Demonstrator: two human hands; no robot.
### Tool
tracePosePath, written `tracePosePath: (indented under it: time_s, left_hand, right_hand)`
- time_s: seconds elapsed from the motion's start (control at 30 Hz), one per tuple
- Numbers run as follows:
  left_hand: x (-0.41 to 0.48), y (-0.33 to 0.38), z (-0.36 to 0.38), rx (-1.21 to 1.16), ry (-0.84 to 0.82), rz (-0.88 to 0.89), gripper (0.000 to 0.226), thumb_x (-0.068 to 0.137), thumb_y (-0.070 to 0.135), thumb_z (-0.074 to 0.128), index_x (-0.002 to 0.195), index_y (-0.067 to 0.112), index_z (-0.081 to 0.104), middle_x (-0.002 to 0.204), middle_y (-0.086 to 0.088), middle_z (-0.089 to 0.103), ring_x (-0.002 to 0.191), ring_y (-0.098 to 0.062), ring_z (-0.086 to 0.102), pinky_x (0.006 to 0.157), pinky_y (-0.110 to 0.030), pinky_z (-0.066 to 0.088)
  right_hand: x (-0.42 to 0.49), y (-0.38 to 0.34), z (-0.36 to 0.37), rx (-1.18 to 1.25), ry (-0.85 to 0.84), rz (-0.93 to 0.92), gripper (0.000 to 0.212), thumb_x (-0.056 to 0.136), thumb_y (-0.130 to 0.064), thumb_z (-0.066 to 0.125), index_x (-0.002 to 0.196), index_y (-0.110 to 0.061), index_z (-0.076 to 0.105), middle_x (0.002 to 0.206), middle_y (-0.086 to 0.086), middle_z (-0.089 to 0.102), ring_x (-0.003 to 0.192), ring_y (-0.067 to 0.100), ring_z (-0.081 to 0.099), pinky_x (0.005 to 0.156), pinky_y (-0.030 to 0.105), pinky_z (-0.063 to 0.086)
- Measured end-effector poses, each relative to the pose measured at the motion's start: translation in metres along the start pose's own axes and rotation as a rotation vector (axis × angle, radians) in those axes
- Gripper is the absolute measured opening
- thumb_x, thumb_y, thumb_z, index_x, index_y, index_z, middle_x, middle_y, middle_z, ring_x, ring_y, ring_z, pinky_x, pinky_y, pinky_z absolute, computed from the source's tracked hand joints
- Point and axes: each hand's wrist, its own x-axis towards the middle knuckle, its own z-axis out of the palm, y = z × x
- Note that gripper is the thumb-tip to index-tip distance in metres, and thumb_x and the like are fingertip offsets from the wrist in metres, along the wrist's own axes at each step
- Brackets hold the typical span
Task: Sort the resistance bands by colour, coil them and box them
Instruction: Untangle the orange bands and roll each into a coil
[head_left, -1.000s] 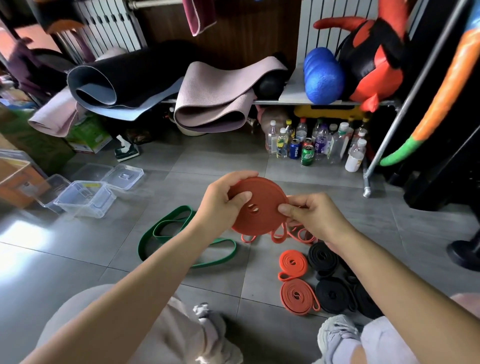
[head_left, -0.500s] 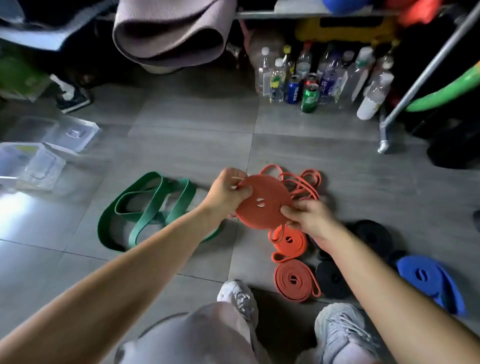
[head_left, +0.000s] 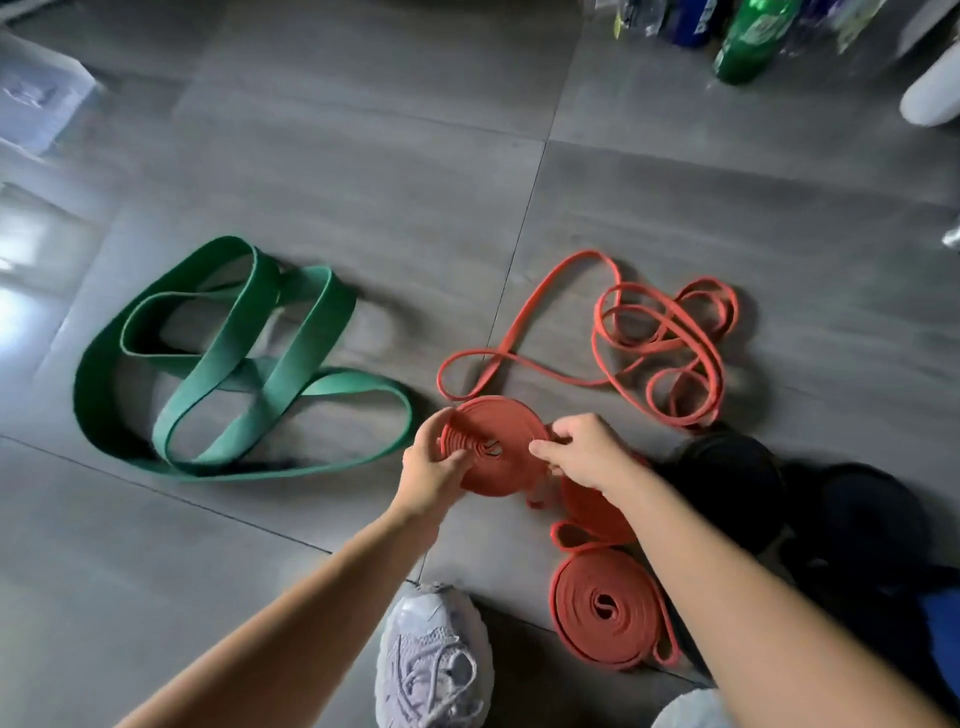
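On my feed, the left forearm (head_left: 291, 613) and right forearm (head_left: 727, 571) are bare, unsleeved. 1 pale lilac mesh sneaker (head_left: 434, 660) has matching laces; a 2nd shoe (head_left: 685, 712) shows its pale toe at the bottom edge.

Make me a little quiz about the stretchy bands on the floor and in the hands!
1. True or false: the green band lies loose, not coiled.
2. What do the left hand and the right hand grip together? A) a black coil B) the orange coil C) a bottle
3. Fill the gap: the finished orange roll beside the shoe rests on the ____.
Key: 1 true; 2 B; 3 floor.
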Motion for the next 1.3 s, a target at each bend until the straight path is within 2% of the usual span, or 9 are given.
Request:
tracePosePath:
  time_s: [0.2,0.3,0.37,0.57,0.73,0.93,1.07,1.17,1.3]
  left_hand:
    - [0.011,-0.035,0.014,-0.057,0.048,-0.113,0.047,0.083,0.002,0.050,0.117,0.036,0.048,0.111,-0.004,0.057,0.085,-0.015,0.057,0.075,-0.036,0.051]
    - [0.018,-0.048,0.018,0.001,0.090,-0.123,0.049,0.065,0.026,0.052,0.109,0.047,0.055,0.125,-0.006,0.051,0.105,-0.021,0.058,0.091,-0.044,0.052]
    - [0.024,-0.053,0.021,0.022,0.095,-0.152,0.059,0.061,0.030,0.048,0.118,0.041,0.055,0.129,-0.010,0.048,0.108,-0.030,0.058,0.091,-0.042,0.052]
    - [0.017,-0.037,0.022,-0.036,0.051,-0.193,0.050,0.085,0.000,0.043,0.131,0.020,0.050,0.110,-0.011,0.052,0.056,-0.013,0.046,0.061,-0.029,0.042]
    - [0.018,-0.036,0.023,0.002,0.067,-0.187,0.049,0.088,0.001,0.043,0.131,0.022,0.048,0.110,-0.005,0.051,0.065,-0.010,0.046,0.060,-0.026,0.042]
    - [0.027,-0.031,0.017,0.238,0.021,-0.158,0.046,0.087,0.010,0.047,0.130,0.027,0.049,0.129,-0.005,0.049,0.090,-0.017,0.053,0.066,-0.035,0.052]
    - [0.033,-0.027,0.018,0.329,0.005,-0.139,0.047,0.085,0.018,0.052,0.132,0.026,0.047,0.128,-0.012,0.050,0.082,-0.021,0.056,0.060,-0.029,0.048]
    - [0.032,-0.024,0.025,0.445,0.078,-0.076,0.053,0.066,0.034,0.049,0.117,0.018,0.056,0.120,-0.023,0.054,0.099,-0.039,0.058,0.075,-0.044,0.053]
    - [0.026,-0.009,0.031,0.537,0.104,-0.017,0.042,0.080,0.028,0.057,0.118,0.011,0.053,0.124,-0.019,0.047,0.115,-0.038,0.046,0.097,-0.046,0.044]
  right_hand:
    - [0.008,-0.003,0.003,-0.365,0.028,-0.004,0.048,0.083,-0.030,0.068,0.054,-0.019,0.032,0.063,0.008,0.048,0.075,0.026,0.041,0.057,0.031,0.024]
    - [0.010,0.002,0.006,-0.395,0.117,-0.021,0.023,0.079,-0.026,0.073,0.085,-0.016,0.053,0.104,0.013,0.066,0.097,0.032,0.058,0.070,0.029,0.038]
    - [0.011,0.003,0.006,-0.423,0.141,-0.018,0.032,0.078,-0.026,0.074,0.100,-0.015,0.052,0.109,0.012,0.064,0.101,0.031,0.058,0.072,0.031,0.038]
    - [0.011,0.012,0.002,-0.338,0.159,-0.074,0.020,0.078,-0.022,0.074,0.092,-0.010,0.066,0.101,0.012,0.063,0.095,0.029,0.059,0.077,0.026,0.040]
    - [0.009,0.035,-0.016,-0.005,0.299,-0.078,0.010,0.078,-0.008,0.067,0.070,-0.013,0.069,0.071,0.011,0.071,0.075,0.029,0.068,0.079,0.045,0.054]
    - [0.014,0.037,-0.013,-0.271,0.252,-0.136,0.011,0.081,-0.012,0.063,0.084,-0.010,0.073,0.092,0.010,0.069,0.088,0.028,0.064,0.079,0.031,0.047]
    - [0.015,0.030,-0.034,-0.209,0.545,-0.091,0.022,0.082,-0.023,0.068,0.102,-0.015,0.064,0.108,0.011,0.060,0.097,0.031,0.060,0.081,0.036,0.047]
    - [0.015,0.037,-0.054,-0.420,0.541,0.036,0.044,0.078,-0.031,0.073,0.115,-0.019,0.053,0.125,0.009,0.043,0.106,0.031,0.055,0.081,0.036,0.045]
    - [0.019,0.042,-0.072,-0.528,0.454,0.010,0.020,0.088,-0.019,0.061,0.108,-0.022,0.061,0.124,0.006,0.052,0.105,0.033,0.056,0.073,0.033,0.041]
